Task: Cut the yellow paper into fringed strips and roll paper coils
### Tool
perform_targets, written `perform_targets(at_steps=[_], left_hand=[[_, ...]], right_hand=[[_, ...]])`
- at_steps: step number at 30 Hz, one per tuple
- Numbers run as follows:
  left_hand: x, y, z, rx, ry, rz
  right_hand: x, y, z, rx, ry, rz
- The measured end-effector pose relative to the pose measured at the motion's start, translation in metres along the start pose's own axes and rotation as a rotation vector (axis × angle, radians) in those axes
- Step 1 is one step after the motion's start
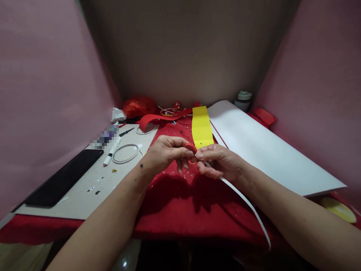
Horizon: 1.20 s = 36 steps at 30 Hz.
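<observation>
Above the red cloth (169,210), my left hand (167,150) pinches a small coil of red corrugated paper (190,147) between thumb and fingers. Close against it, my right hand (217,160) is closed on a narrow white paper strip (244,197). One end of the strip meets the red coil at my fingertips; the rest curves down to the right, past the cloth's front edge. Just behind my hands lies a wide yellow corrugated strip (202,126). Farther back a red corrugated strip (158,119) bends across the cloth. My fingers partly hide the coil.
On the left, a grey board (76,205) carries a black tablet-like slab (64,177), a marker (108,158) and a pale strip coil (125,153). A large white sheet (262,154) covers the right. At the back are a red plastic bag (139,106) and a lidded jar (243,101).
</observation>
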State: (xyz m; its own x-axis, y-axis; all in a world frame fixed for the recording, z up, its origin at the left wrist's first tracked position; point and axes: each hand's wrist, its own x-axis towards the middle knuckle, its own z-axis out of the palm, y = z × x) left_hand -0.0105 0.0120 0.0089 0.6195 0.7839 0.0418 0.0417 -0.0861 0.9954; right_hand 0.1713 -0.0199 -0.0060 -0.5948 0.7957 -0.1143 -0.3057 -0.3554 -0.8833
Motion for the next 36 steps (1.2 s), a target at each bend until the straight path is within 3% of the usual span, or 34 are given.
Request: perform_targets(at_steps=[7, 14, 20, 24, 30, 36], left_hand=[[0.000, 0.001, -0.002, 0.164, 0.013, -0.028], [0.003, -0.010, -0.005, 0.557, 0.049, 0.044], [0.004, -0.004, -0.007, 0.402, 0.131, -0.025], [0.002, 0.001, -0.009, 0.219, 0.154, -0.053], [-0.001, 0.005, -0.008, 0.185, 0.097, -0.037], [0.001, -0.001, -0.006, 0.216, -0.001, -0.089]], right_hand=[[0.002, 0.005, -0.003, -0.009, 0.087, 0.002], [0.000, 0.002, -0.003, -0.068, 0.140, -0.003], [-0.004, -0.004, -0.003, -0.099, 0.103, -0.009], [-0.004, -0.001, -0.006, -0.123, 0.052, 0.090], [0.002, 0.009, -0.009, 0.005, -0.047, 0.140], [0.006, 0.009, -0.007, 0.022, 0.074, 0.119]])
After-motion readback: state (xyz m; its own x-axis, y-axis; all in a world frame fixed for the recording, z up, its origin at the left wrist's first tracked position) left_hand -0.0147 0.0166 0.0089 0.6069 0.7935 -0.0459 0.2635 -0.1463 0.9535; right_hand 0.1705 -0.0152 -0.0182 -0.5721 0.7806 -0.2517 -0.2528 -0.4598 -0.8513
